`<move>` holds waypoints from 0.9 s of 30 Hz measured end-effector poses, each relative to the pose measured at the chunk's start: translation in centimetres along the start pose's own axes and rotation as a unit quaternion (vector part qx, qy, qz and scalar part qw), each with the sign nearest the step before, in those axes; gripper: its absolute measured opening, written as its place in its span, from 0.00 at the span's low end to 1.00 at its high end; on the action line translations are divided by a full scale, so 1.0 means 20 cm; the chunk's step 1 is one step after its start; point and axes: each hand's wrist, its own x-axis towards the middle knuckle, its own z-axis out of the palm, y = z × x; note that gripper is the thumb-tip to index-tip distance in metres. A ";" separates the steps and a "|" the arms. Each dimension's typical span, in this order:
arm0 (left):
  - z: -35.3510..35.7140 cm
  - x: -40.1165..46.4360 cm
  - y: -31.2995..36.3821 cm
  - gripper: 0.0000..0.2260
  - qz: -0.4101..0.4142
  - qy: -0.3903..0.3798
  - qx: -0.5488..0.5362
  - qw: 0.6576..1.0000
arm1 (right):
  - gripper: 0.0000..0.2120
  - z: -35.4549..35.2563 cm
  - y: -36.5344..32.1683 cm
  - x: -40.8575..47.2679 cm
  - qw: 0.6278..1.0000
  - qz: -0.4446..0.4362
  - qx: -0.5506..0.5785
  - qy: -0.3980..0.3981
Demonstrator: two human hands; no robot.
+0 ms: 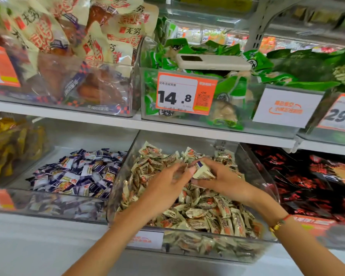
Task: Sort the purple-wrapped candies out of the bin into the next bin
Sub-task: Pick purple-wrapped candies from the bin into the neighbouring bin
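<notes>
Two hands work over the middle clear bin (253, 172) on the lower shelf (187, 134), which is heaped with cream-and-orange wrapped candies (197, 212), too many to count. One purple-marked candy (200, 163) shows at the fingertips of the right hand (223, 180), near the bin's centre toward its back wall; a purple patch is visible on the wrapper's upper end, the rest hidden or cream, so its long axis cannot be told for sure. Right grip: fingers curled, pinching that wrapper together with a cream one just below it. Left hand (165, 186): fingers loosely extended toward the same candy, fingertips touching or just beside it; it appears to hold nothing. Whether the piece is passing from one hand to the other cannot be told.

The receiving bin (48, 198) stands directly left of the middle bin, sharing its left wall, and holds a shallow layer of purple-and-white wrapped candies (78, 174), dozens, uncountable. From the grip, the destination lies to the left and over the dividing wall; the left hand is the nearer one, so the carry likely suits it. No other purple wrappers are discernible in the cream heap. One bracelet (279, 224) circles the right wrist.
</notes>
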 end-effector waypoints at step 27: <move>-0.29 -0.14 -0.22 0.16 0.141 0.293 0.172 0.930 | 0.25 0.26 -0.01 0.33 0.920 0.029 -0.350 -0.176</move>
